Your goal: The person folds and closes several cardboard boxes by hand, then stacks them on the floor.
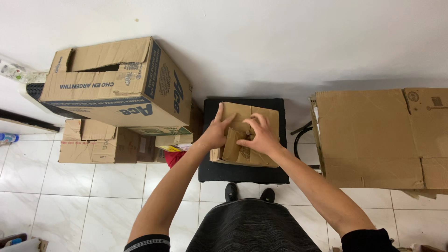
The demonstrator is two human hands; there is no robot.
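small brown cardboard box sitting at frame centre on a black square padded stool | left hand pressing its left edge, fingers stretched flat | right hand lying on top, fingers curled over a flap | large printed cardboard carton standing upper left | flat brown cardboard sheets lying at right

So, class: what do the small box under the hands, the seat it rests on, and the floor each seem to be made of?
Small box: brown corrugated cardboard, matte, with creased flaps.
Seat: black, dull, slightly rounded edges; probably padded fabric or vinyl, hard to tell.
Floor: glossy white marbled tiles with grout lines; likely ceramic.
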